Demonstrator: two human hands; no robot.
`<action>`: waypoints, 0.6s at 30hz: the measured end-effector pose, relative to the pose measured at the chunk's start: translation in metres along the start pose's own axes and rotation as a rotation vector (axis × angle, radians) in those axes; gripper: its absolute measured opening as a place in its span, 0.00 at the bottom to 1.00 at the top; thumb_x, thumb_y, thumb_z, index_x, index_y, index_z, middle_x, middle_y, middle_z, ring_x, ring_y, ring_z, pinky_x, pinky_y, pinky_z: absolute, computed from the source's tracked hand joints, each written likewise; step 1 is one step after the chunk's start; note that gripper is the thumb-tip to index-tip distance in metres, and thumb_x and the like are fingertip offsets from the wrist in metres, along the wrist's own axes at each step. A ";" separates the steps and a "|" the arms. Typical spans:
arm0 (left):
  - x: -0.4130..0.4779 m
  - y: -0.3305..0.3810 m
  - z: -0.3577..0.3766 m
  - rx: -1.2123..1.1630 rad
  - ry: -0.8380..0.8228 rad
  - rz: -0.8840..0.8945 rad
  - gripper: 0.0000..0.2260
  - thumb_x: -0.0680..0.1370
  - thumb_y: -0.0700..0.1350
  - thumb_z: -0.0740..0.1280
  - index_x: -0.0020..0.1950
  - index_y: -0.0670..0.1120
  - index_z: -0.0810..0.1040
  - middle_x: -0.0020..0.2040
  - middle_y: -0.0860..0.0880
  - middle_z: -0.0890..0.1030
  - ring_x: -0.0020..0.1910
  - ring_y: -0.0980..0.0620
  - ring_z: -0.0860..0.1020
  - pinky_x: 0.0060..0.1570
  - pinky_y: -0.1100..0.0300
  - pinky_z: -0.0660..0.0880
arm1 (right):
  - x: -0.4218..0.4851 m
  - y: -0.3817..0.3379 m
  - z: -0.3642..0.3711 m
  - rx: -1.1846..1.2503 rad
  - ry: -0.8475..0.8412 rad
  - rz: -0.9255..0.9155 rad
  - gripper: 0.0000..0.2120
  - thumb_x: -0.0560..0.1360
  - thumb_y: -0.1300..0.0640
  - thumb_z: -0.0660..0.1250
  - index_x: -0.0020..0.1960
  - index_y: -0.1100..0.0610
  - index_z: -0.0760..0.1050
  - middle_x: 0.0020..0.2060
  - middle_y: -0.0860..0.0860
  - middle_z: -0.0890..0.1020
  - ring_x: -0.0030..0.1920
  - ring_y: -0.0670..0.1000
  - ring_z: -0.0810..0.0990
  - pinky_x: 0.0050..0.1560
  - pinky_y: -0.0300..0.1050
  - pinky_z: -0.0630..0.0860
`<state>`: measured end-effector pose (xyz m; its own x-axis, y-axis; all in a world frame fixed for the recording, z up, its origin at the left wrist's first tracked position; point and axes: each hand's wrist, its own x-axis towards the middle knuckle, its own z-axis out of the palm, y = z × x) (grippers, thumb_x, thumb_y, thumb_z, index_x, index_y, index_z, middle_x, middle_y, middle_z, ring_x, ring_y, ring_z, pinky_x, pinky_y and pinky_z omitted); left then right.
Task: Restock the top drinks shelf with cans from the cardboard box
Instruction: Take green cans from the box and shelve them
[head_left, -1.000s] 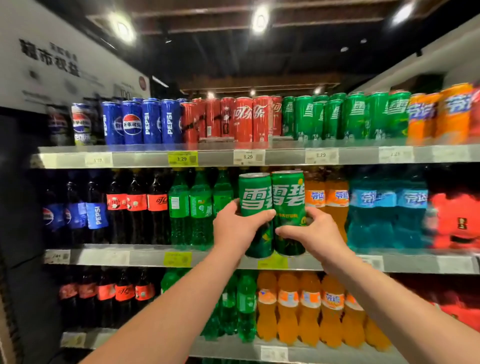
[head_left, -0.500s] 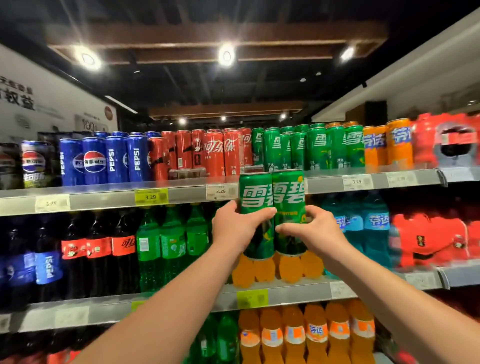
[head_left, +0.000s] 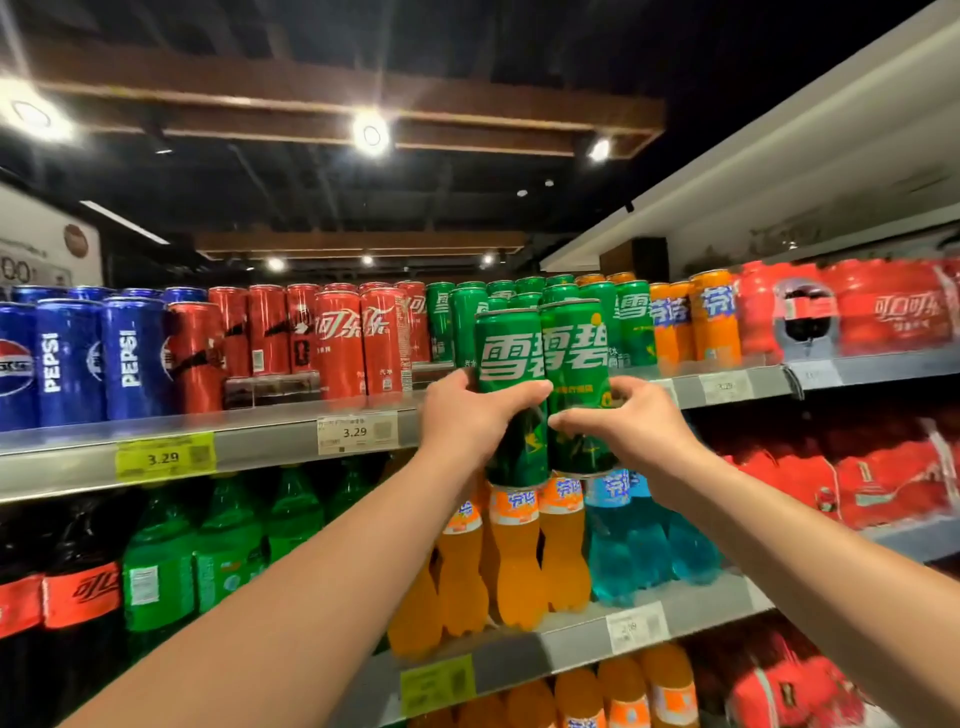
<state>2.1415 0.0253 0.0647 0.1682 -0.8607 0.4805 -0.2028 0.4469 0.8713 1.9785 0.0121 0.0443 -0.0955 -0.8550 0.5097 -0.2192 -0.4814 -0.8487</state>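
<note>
Frame centre: left hand wraps left can, thumb across front, fingers curled round back, tips hidden. Right hand grips right can same way. Cans upright, touching side by side, bases below top shelf edge. Box out of view.

Risks, judged:
- bases clip shelf edge if lifted too little
- cans knock green row over if pushed in hard

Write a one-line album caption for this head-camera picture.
Left hand and right hand hold two green Sprite cans in front of the top shelf.
</note>
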 end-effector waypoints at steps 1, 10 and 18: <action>0.004 0.002 0.006 0.007 -0.005 0.003 0.20 0.64 0.51 0.79 0.53 0.49 0.80 0.50 0.52 0.83 0.50 0.51 0.81 0.52 0.52 0.80 | 0.007 0.000 -0.004 -0.004 0.003 0.007 0.19 0.60 0.54 0.81 0.46 0.53 0.77 0.42 0.52 0.85 0.44 0.52 0.84 0.49 0.51 0.81; 0.057 0.027 0.044 0.050 0.106 0.038 0.20 0.63 0.54 0.79 0.51 0.51 0.80 0.49 0.53 0.83 0.50 0.53 0.80 0.51 0.55 0.78 | 0.075 -0.010 -0.030 -0.073 0.015 -0.038 0.48 0.46 0.38 0.79 0.63 0.54 0.76 0.54 0.51 0.83 0.53 0.53 0.81 0.52 0.52 0.80; 0.112 0.049 0.049 0.144 0.342 0.113 0.33 0.48 0.65 0.76 0.48 0.51 0.81 0.48 0.52 0.84 0.48 0.50 0.81 0.53 0.52 0.79 | 0.139 -0.021 -0.027 -0.040 0.003 -0.090 0.44 0.50 0.38 0.79 0.63 0.55 0.76 0.57 0.54 0.81 0.54 0.54 0.80 0.45 0.46 0.75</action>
<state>2.1034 -0.0614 0.1566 0.4438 -0.6660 0.5996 -0.3681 0.4745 0.7996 1.9435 -0.0917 0.1371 -0.0762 -0.8083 0.5839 -0.2656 -0.5480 -0.7932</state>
